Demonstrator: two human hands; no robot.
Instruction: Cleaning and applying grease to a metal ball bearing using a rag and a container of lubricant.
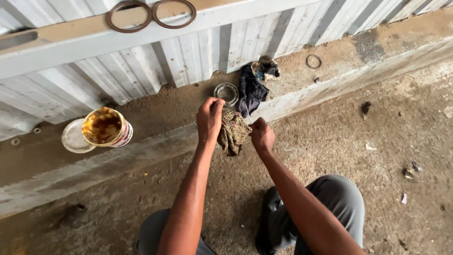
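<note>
My left hand (209, 119) is closed around the top of a patterned brownish rag (232, 133) that hangs down between my two hands. My right hand (262, 135) pinches a thin pale sliver or wire (247, 113) that sticks up from its fingers, close to the rag's right side. Just beyond my hands, a round clear glass ring or lid (226, 93) lies on the dusty concrete ledge (155, 113). A dark blue crumpled cloth (252, 85) lies beside it.
An open tin with brown paste (104, 126) and its white lid (73, 138) sit on the ledge at left. Two rusty metal rings (150, 15) rest on the corrugated wall's rail, another small ring (313, 61) on the ledge. My knees (330, 198) are below.
</note>
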